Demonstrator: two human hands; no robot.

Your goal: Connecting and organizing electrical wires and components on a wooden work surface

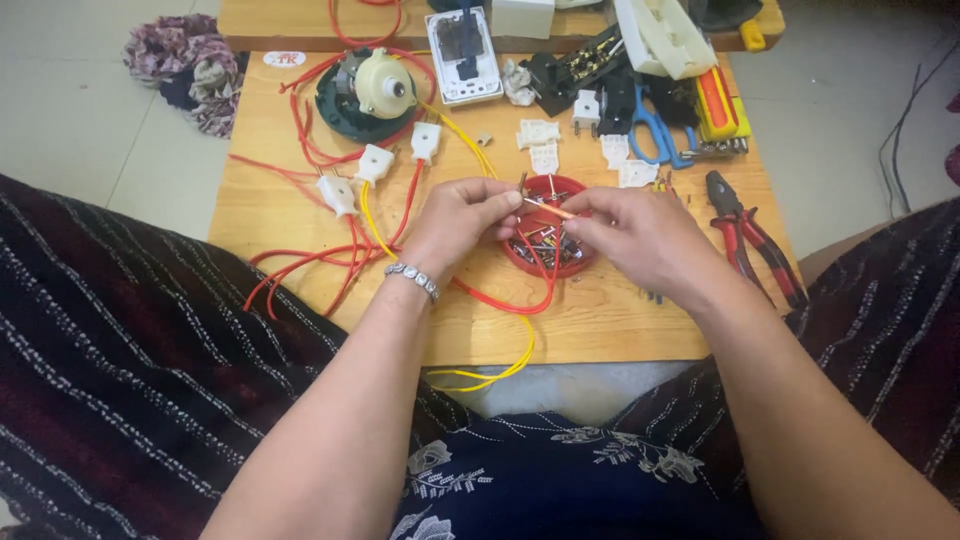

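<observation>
1. At the centre of the frame I have both hands over the red bowl (548, 250) of screws. My left hand (455, 225) and right hand (635, 235) meet above it, and a bared wire end (548, 208) spans the small gap between them.

2. Left fingers are pinched closed on the wire's insulated part. Right thumb and forefinger are nipped on the stripped tip. Neither hand is slack.

3. I judge the wire light and limp. It will sag and spring wherever it isn't held, so a grip close to the end is what steers it. The bare strands look thin and easily splayed or bent, so light pressure there and a firmer hold on the plastic sheath, which should be less slippery.

4. From my hands the red wire (500, 300) and yellow wire (490, 378) loop down toward the lower table edge and over it. Left of centre they run up to white connectors (375, 160).

5. Upper left sits a small motor (370, 92). At the right edge of the table (600, 320) lie red pliers (750, 235), and blue scissors (655, 135) lie higher up. The screws in the bowl are small and loose. They'd roll or scatter if the bowl were knocked.
</observation>
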